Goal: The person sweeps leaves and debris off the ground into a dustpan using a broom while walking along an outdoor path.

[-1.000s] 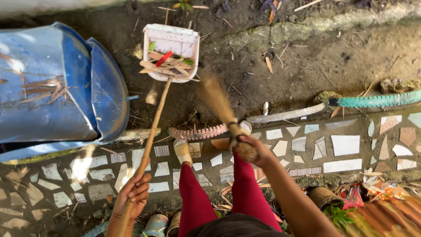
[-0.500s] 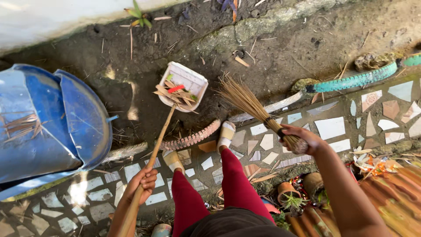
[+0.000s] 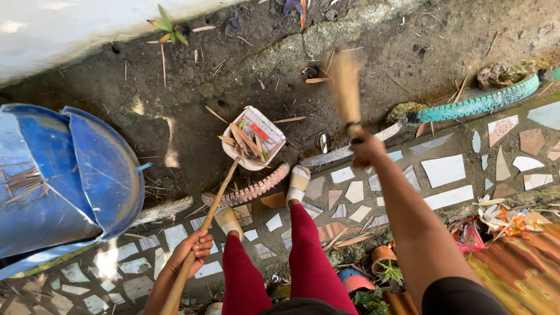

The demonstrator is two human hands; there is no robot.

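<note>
We see our left hand [image 3: 189,252] closed around one long wooden handle [image 3: 216,207] of one white leaf-filled dustpan [image 3: 254,146], our right hand [image 3: 366,147] gripping one blurred straw broom [image 3: 345,87].

Dustpan [image 3: 254,138] right of barrel [image 3: 70,181]

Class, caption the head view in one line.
Left hand holds a long-handled dustpan of litter; right hand grips a blurred broom.

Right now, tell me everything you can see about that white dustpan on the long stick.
The white dustpan is a boxy scoop that looks cut from a plastic container, fixed to a long wooden handle. It rests on dark soil just beyond the mosaic path, open side up, holding dry leaves, twigs and a red scrap. The left hand grips the handle low down, fingers wrapped around it.
</note>
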